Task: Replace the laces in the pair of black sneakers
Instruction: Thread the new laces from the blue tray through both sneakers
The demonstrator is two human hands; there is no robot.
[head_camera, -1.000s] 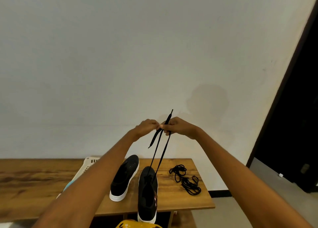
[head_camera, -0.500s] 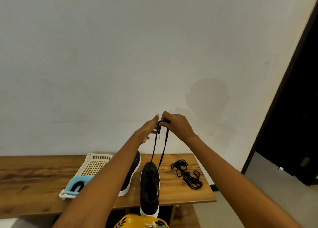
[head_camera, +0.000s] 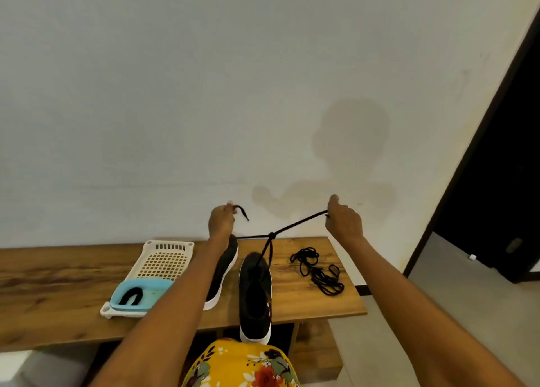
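Wooden table [head_camera: 58, 284]: white basket [head_camera: 163, 258] holds blue tray [head_camera: 146, 294], black lace [head_camera: 130, 294] inside; both hands' fingers pinch shoelace [head_camera: 301, 224].

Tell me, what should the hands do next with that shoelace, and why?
Probably pull both ends a little farther apart and down. The left hand and right hand each grip an end of the lace, and its knot hangs in the air above the sneaker, so it likely needs snugging down.

Knotted lace [head_camera: 295, 225] above upright black sneaker [head_camera: 255, 296]
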